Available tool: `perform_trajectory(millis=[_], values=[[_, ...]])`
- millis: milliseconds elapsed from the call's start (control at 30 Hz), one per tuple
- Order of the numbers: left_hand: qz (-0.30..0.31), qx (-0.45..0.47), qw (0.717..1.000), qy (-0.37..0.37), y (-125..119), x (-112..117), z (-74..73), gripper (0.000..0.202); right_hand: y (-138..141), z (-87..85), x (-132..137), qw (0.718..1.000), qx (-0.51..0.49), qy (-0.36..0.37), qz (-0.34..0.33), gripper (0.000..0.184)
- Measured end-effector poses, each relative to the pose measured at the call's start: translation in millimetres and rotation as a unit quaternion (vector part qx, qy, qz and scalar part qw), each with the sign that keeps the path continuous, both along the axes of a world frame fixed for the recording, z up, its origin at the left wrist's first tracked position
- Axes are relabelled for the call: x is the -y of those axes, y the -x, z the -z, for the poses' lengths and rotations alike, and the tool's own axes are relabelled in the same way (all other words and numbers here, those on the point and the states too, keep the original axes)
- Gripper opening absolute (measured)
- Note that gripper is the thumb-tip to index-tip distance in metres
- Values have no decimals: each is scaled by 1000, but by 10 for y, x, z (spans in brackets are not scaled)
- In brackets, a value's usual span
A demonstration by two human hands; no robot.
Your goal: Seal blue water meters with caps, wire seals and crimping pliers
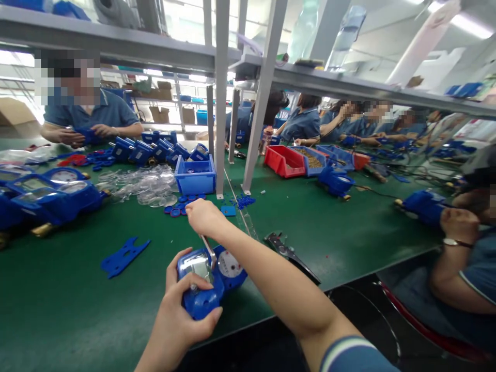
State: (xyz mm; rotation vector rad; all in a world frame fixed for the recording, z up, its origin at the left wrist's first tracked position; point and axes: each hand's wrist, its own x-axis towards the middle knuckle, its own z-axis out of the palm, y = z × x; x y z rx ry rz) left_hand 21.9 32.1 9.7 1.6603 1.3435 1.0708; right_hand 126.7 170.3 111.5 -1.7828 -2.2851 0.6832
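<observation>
A blue water meter [217, 281] with a white dial lies near the front edge of the green table [329, 227]. My left hand [182, 305] is wrapped round its near end, thumb on top. My right hand [203, 217] is closed in a fist above it, gripping a thin metal tool [209, 250] whose tip touches the meter's top beside the dial.
A flat blue plastic part [124, 256] lies left. Finished meters [46, 196], clear lenses [147, 188], a blue bin [196, 178] and red bin [282, 161] stand behind. Black pliers [290, 256] lie right. Shelf posts [221, 98] rise mid-table. Co-workers sit opposite and at right.
</observation>
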Motion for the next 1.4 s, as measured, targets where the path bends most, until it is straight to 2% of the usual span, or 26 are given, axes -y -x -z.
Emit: perform_trajectory(millis=[100, 167, 267, 367, 533, 767, 933, 1067, 1233, 1400], values=[[-3, 1, 1000, 7, -7, -15, -41, 24, -368, 40, -115, 997, -63, -7, 34, 40], [1, 11, 1000, 16, -8, -49, -66, 24, -708, 147, -179, 992, -66, -30, 108, 40], [2, 24, 999, 25, -11, -85, -79, 24, -1241, 431, -244, 974, -25, -25, 222, 33], [-2, 28, 999, 25, -18, -88, -67, 25, -1614, 734, -268, 962, -10, -1, 274, 28], [-1, 20, 1000, 17, -18, -76, -49, 26, -1801, 1043, -435, 955, -35, -32, 292, 32], [5, 26, 1000, 14, -6, -86, 13, 26, -1798, 1262, -788, 943, -51, -22, 329, 28], [14, 38, 999, 17, -7, -95, 17, 25, -1790, 1274, -794, 934, -45, -29, 353, 27], [22, 33, 999, 31, 9, -95, -25, 23, -1738, 1192, -726, 940, -50, -54, 334, 22], [44, 47, 997, 40, 57, -116, -35, 26, -1465, 882, -441, 965, -102, -114, 213, 22], [55, 54, 996, 42, 75, -124, -57, 27, -1159, 550, 183, 978, -175, -93, 70, 17]])
